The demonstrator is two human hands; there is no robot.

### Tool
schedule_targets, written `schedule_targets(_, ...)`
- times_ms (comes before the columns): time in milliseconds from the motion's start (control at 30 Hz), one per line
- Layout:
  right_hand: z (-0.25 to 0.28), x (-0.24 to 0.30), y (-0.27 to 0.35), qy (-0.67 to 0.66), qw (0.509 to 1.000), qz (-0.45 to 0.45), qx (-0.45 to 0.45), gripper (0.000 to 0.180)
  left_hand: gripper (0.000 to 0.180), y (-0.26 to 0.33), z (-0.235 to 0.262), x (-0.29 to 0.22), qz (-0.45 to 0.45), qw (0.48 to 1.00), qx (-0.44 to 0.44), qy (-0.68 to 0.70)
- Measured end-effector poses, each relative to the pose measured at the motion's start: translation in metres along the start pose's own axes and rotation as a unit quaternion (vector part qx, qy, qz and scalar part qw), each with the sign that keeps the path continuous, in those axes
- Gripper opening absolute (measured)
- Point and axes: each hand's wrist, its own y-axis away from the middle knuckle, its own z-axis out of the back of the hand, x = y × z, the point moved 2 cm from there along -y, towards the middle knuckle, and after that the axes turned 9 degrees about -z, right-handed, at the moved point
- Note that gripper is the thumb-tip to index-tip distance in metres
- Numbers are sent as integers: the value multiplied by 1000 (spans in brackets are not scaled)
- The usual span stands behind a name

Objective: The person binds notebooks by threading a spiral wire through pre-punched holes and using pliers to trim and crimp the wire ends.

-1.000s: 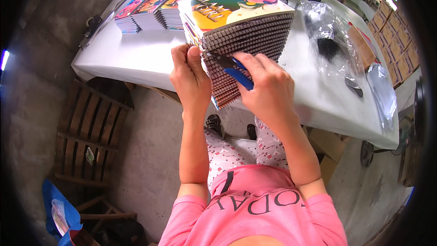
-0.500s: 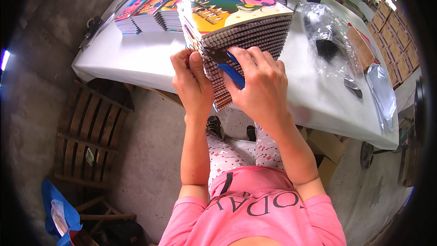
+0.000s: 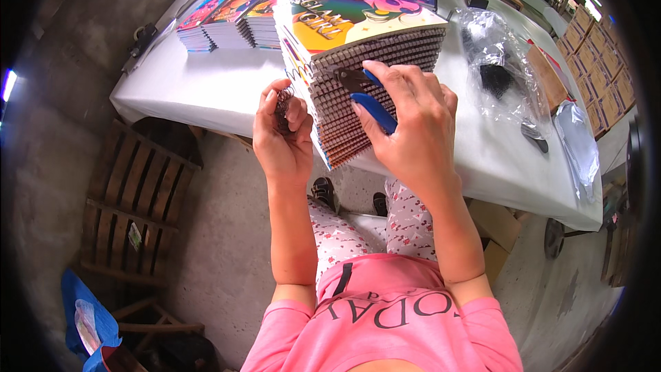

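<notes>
A tall stack of spiral-bound notebooks (image 3: pixel 351 24) stands at the table's near edge, coil bindings facing me, a colourful cover on top. Blue-handled cutting pliers (image 3: pixel 374 111) are in my right hand (image 3: pixel 421 120), their dark jaws close to the bindings near the stack's left corner. Whether the jaws touch a wire I cannot tell. My left hand (image 3: pixel 284 141), just left of the stack, has its fingers curled around a small bunch of dark coiled wire (image 3: pixel 281 110). Loose coil ends (image 3: pixel 299 72) stick out from the stack's left side.
More notebook stacks (image 3: pixel 227 24) fill the far part of the white-covered table (image 3: pixel 179 89). To the right lie a clear plastic bag (image 3: pixel 509 62) and a folded plastic sheet (image 3: pixel 577 141). A wooden slatted chair (image 3: pixel 134 207) stands at left; cartons (image 3: pixel 595 62) are piled at far right.
My left hand has drawn away from the stack's corner and turned, showing the wire bunch in it. My right hand has shifted slightly right with the pliers.
</notes>
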Motion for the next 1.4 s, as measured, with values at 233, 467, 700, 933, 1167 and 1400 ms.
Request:
schedule_targets(233, -3, 8, -2, 45, 999, 8, -19, 43, 38, -6, -16, -2, 23, 999, -24, -3)
schedule_targets(467, -4, 14, -4, 52, 999, 8, -8, 43, 25, -5, -26, 3, -127, 962, 12, -240)
schedule_targets(700, -15, 6, -5, 40, 999, 17, 3, 41, 21, -8, -21, 3, -225, 910, 37, -347)
schedule_targets(933, -16, -10, -2, -113, 993, 16, 31, 40, 22, 7, -29, -19, -308, 890, -34, -335)
schedule_targets(1167, 16, -118, 76, -220, 971, -92, 15, 47, 25, 79, -59, 32, 259, 935, -53, 238)
schedule_targets(1400, 84, -211, 236, -384, 796, -462, -80, 48, 23, 109, -102, 209, 568, 762, -180, 254)
